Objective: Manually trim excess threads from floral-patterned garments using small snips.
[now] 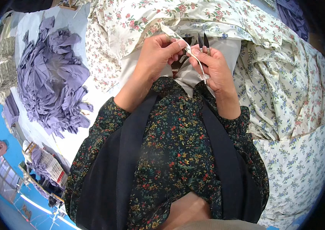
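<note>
Left hand (158, 53): grip pinching narrow white floral cloth strip (189, 49), stretched between hands. Right hand (213, 69): grip closed around small black-bladed snips (205, 41), fingers on strip's lower part. Creased white floral fabric (216, 15) beyond strip; crumpled purple cloth heap (53, 80) well left.

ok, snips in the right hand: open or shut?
Open: the snips in the right hand show two dark blades with tips apart and a gap between.
</note>
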`<state>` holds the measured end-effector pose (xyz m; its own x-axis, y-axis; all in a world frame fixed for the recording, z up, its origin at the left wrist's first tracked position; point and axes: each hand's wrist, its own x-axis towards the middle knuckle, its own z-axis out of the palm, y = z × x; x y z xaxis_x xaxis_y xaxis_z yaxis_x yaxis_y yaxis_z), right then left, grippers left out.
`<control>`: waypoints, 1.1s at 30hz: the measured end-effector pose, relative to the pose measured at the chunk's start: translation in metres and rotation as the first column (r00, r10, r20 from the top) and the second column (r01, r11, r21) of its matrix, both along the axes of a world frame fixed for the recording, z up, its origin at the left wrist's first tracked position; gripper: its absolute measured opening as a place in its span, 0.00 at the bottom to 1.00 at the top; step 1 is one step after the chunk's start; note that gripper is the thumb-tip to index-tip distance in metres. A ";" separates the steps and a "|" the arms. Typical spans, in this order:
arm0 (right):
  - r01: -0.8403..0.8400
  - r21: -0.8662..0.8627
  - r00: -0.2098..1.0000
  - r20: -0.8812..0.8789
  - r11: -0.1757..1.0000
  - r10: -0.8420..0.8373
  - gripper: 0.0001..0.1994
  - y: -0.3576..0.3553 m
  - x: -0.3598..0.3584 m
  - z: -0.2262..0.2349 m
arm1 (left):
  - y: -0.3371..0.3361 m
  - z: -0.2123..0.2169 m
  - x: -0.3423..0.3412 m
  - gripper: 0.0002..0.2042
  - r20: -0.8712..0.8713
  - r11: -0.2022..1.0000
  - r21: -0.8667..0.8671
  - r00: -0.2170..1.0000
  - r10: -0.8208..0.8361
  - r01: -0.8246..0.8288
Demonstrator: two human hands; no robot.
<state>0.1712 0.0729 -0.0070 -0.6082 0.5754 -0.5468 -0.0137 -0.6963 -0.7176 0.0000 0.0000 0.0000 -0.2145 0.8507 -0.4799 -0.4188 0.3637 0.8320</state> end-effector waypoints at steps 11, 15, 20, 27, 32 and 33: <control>0.032 0.553 0.982 0.139 0.832 -0.130 0.12 -0.001 0.001 0.004 | 0.007 -0.004 0.007 0.12 -0.153 0.999 0.001 0.987 0.046 -0.046; -0.098 0.495 0.983 0.181 0.864 0.009 0.10 0.004 0.002 0.002 | 0.002 -0.007 0.009 0.12 -0.153 1.000 -0.006 0.988 0.024 -0.025; -0.080 0.516 0.995 0.090 0.853 0.039 0.08 0.000 -0.001 -0.001 | -0.004 -0.004 0.014 0.12 -0.206 0.994 -0.042 0.973 -0.104 0.097; 0.052 0.215 0.988 -0.155 0.975 -0.019 0.09 0.003 0.009 0.000 | -0.006 -0.008 0.015 0.13 -0.145 0.994 -0.068 0.984 -0.098 0.089; -0.074 0.636 0.992 0.129 0.768 -0.011 0.11 -0.006 0.021 -0.009 | -0.005 -0.003 0.017 0.14 -0.099 0.997 -0.050 0.993 -0.061 0.057; -0.102 0.693 0.989 0.150 0.713 -0.004 0.12 -0.008 0.021 -0.008 | -0.004 -0.003 0.017 0.14 -0.099 0.997 -0.050 0.993 -0.060 0.056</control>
<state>0.1921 0.0651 -0.0155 -0.6002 0.7961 -0.0778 0.1367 0.0063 -0.9906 0.0168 -0.0045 -0.0031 -0.2146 0.8402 -0.4979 -0.3109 0.4245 0.8504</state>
